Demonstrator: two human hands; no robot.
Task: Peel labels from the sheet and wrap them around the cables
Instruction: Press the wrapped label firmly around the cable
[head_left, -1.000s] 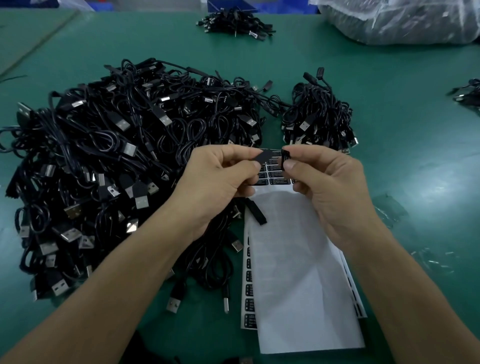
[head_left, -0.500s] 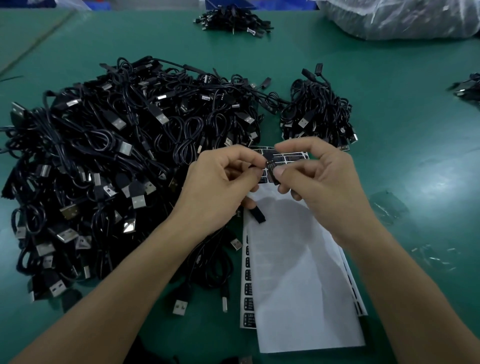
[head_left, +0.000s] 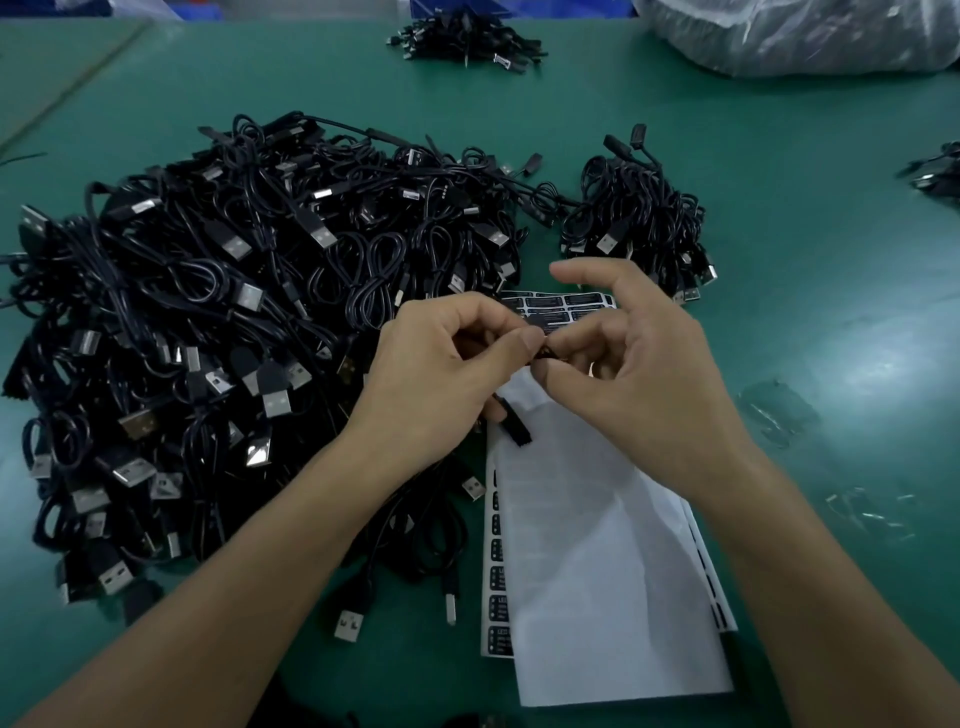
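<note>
Head view: a thin black cable (head_left: 545, 352) is pinched between the fingertips of both hands, just above the label sheet (head_left: 567, 305). The left hand (head_left: 447, 369) curls around it. The right hand (head_left: 644, 374) pinches it, forefinger lifted. The print on the labels is too small to read. The cable pile (head_left: 234, 322) lies to the left on the green tabletop (head_left: 831, 322).

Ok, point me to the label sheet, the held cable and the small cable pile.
label sheet (head_left: 569, 306): head view, printed far end.
held cable (head_left: 515, 428): head view, dangling black end.
small cable pile (head_left: 631, 221): head view, pile's middle.
</note>
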